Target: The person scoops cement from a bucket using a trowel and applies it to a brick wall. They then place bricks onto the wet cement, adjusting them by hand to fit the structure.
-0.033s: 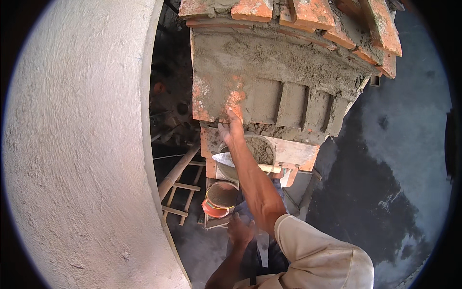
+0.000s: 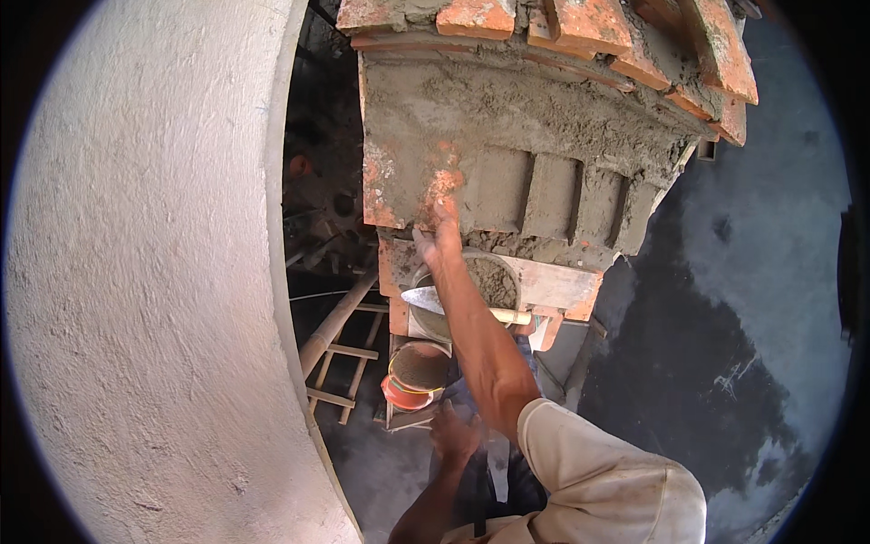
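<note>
My right hand (image 2: 438,238) reaches up to the lower edge of a mortar-covered brick face (image 2: 494,186), its fingers apart and touching an area of bare orange brick. Beneath that forearm stands a round basin (image 2: 517,288) holding grey mortar (image 2: 494,279). A pointed trowel (image 2: 420,299) lies across the basin, its pale handle sticking out to the right of my arm. Lower down, my left hand (image 2: 455,432) is beside my leg, close to a bucket (image 2: 420,367); its fingers are partly hidden, and I cannot see anything in it.
A rough pale wall (image 2: 163,272) fills the left side. Orange bricks (image 2: 589,27) jut out above the mortared face. A wooden ladder (image 2: 335,399) and a pole (image 2: 331,331) stand below left. Dark ground (image 2: 689,363) lies far below on the right.
The fingers of my right hand have shifted very slightly against the brick edge. The trowel, basin and left hand look the same.
</note>
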The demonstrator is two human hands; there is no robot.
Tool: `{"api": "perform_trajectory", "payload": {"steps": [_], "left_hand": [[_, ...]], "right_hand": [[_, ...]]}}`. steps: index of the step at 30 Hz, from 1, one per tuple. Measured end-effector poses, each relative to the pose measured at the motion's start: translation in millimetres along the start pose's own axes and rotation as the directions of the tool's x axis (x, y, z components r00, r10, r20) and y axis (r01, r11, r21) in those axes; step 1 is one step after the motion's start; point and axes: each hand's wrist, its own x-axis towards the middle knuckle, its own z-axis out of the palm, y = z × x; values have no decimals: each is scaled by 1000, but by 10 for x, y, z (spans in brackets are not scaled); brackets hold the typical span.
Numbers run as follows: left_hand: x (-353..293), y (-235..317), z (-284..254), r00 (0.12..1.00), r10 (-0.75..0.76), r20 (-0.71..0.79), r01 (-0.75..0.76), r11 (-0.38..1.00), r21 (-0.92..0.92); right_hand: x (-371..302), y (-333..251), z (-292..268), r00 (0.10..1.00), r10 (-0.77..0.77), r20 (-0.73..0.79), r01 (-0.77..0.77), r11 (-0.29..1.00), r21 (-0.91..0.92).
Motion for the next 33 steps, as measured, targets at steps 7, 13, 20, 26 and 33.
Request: {"api": "perform_trajectory", "payload": {"steps": [7, 13, 20, 26, 33], "left_hand": [[63, -177, 238, 999, -14, -41, 12, 999, -46], [100, 25, -177, 998, -40, 51, 43, 997, -62], [97, -89, 70, 999, -29, 25, 30, 999, -44], [141, -81, -47, 994, 58, -95, -63, 997, -49], [152, -93, -3, 990, 65, -125, -77, 992, -97]], "right_hand": [[-681, 156, 232, 987, -38, -154, 2, 974, -228], [-1214, -321, 490, 977, -208, -55, 173, 913, -368], [-2189, -723, 790, 859, -320, 399, 444, 854, -272], [-1716, -1451, 2224, 651, -419, 633, 658, 728, -194], [-1221, -1643, 2797, 630, -395, 668, 653, 735, -181]]}}
